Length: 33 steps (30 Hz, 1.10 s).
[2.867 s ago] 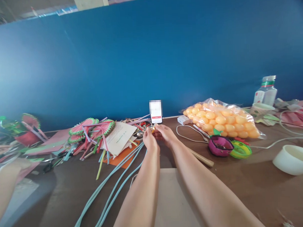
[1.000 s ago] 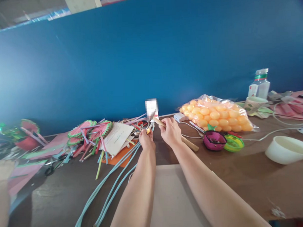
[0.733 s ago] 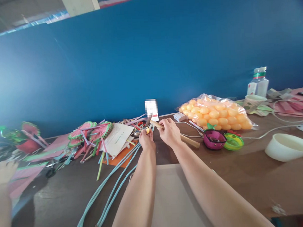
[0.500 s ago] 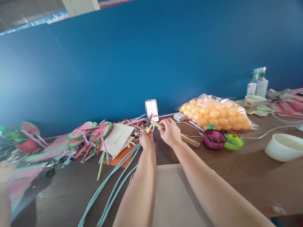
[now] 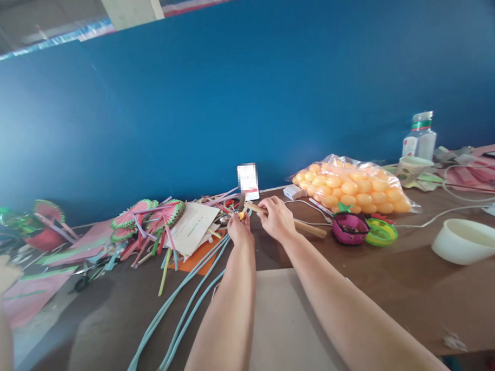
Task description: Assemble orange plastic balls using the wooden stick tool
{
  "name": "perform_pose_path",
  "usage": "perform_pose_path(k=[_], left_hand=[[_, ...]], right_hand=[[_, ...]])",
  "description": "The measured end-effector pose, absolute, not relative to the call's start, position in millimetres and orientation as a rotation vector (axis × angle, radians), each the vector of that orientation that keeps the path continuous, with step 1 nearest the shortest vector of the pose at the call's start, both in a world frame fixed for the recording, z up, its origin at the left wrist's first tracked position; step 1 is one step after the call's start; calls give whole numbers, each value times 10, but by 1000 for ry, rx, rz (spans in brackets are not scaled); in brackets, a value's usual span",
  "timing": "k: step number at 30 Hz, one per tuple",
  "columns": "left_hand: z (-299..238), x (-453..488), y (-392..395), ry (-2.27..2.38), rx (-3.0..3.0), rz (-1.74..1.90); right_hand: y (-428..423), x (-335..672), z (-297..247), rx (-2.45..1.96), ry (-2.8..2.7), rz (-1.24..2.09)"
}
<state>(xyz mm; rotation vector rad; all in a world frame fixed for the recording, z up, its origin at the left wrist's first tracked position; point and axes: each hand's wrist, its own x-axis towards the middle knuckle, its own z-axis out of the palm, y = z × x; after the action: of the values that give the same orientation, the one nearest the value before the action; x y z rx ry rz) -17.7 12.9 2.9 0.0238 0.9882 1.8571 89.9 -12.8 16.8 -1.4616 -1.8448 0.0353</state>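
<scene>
My right hand (image 5: 277, 217) is closed round the wooden handle of a hammer (image 5: 312, 230), whose dark head lies at the left end, just beyond my left fingertips. The handle's far end sticks out past my right wrist. My left hand (image 5: 240, 229) is closed in a pinch on a small yellow piece (image 5: 241, 215), too small to make out fully. Close to the left hand is a round shiny metal thing (image 5: 224, 220). A white card or screen (image 5: 248, 181) stands against the blue wall behind both hands.
Light-blue tubes (image 5: 182, 288) run along the table left of my arms. Paper fans (image 5: 167, 215), strips and a sheet (image 5: 192, 225) are heaped at left. A bag of orange balls (image 5: 353, 187), a purple basket (image 5: 350, 228) and a white bowl (image 5: 469, 242) stand right. Another person's arm (image 5: 1, 324) shows at far left.
The hammer's head has dropped slightly toward my left fingers with a small turn of my right hand. The other person's hand at far left has shifted left.
</scene>
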Motion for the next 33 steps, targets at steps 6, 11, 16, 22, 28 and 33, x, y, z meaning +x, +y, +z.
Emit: perform_pose_path(k=[6, 11, 16, 22, 28, 33], left_hand=[[88, -169, 98, 988, 3, 1837], [98, -163, 93, 985, 1, 1843], [104, -158, 84, 977, 2, 1846], [117, -159, 79, 977, -8, 1846], [104, -156, 84, 964, -7, 1853], [88, -156, 91, 958, 3, 1862]], right_hand=[[-101, 905, 145, -1418, -1736, -4], [-95, 904, 123, -1363, -1747, 5], [-91, 902, 98, -1350, -1790, 19], [-83, 905, 93, -1325, -1719, -16], [-83, 907, 86, -1307, -1749, -23], [-83, 915, 104, -1291, -1678, -57]])
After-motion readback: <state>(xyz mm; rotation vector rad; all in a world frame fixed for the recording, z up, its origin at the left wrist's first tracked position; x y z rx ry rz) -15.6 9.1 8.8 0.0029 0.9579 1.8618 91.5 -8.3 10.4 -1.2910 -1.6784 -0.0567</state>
